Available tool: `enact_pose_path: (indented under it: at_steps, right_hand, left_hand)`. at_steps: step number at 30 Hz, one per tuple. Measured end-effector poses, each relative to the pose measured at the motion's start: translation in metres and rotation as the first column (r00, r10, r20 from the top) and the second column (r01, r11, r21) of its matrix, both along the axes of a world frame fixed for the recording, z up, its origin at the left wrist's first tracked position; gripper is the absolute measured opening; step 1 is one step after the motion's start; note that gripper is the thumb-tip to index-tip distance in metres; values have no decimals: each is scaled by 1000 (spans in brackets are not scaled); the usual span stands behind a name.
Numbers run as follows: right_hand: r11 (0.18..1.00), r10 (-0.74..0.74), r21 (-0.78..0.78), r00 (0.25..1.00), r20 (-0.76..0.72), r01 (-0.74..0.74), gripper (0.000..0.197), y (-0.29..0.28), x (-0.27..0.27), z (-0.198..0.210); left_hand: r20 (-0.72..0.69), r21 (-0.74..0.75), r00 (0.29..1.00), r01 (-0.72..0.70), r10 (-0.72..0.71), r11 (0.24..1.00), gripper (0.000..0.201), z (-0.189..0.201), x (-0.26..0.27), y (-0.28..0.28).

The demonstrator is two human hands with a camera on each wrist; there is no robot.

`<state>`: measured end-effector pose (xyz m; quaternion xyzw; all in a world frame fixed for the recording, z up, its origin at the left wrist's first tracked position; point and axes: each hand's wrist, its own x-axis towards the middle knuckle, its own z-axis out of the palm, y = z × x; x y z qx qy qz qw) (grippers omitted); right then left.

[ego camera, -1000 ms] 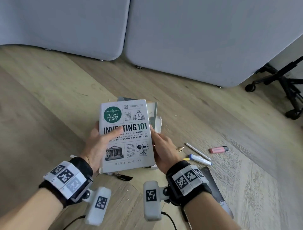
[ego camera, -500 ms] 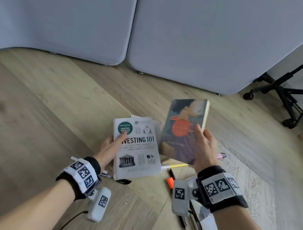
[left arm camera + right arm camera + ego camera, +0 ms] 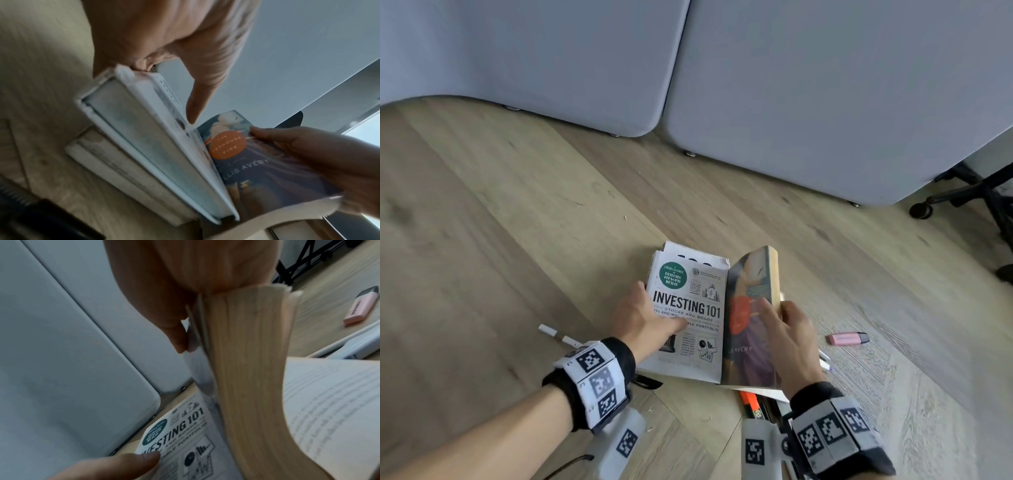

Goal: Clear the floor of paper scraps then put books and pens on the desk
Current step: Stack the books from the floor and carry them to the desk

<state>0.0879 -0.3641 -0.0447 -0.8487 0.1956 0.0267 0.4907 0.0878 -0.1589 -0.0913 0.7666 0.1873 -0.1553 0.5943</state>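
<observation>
We steady the white book (image 3: 686, 318) with our left hand (image 3: 645, 318), thumb on the cover and fingers curled under its edge, probably so the novel (image 3: 751, 318) can stack on it. Our right hand (image 3: 789, 337) pinches the novel, tilted on edge against the white book, above the floor (image 3: 517, 274).

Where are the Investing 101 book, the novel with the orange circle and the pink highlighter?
Investing 101 book (image 3: 688, 308): head view, on its white front cover.
Novel with the orange circle (image 3: 227, 147): left wrist view, on the orange circle.
Pink highlighter (image 3: 846, 339): head view, on its pink barrel.
</observation>
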Motion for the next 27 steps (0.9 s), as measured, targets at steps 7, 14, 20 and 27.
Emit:
enact_pose_path:
  at_steps: [7,14,20,27]
  right_hand:
    - [976,135,-183,988,76,-119,33,10,0,9]
    - [978,96,-201,974,207,-54,45,13,18,13]
    - [942,205,-236,965,-160,-240,33,12,43,-40]
    - [885,258,-290,902,-346,-364,62,-23,38,-53]
  left_hand:
    - [-44,-288,986,-167,161,943,27,26,-10,10]
    - [-56,-415,946,-313,319,855,14,33,-6,49]
    - [75,-542,928,-268,364,796,33,62,23,104]
    - [82,-537,970,-150,229,830,18,63,23,52]
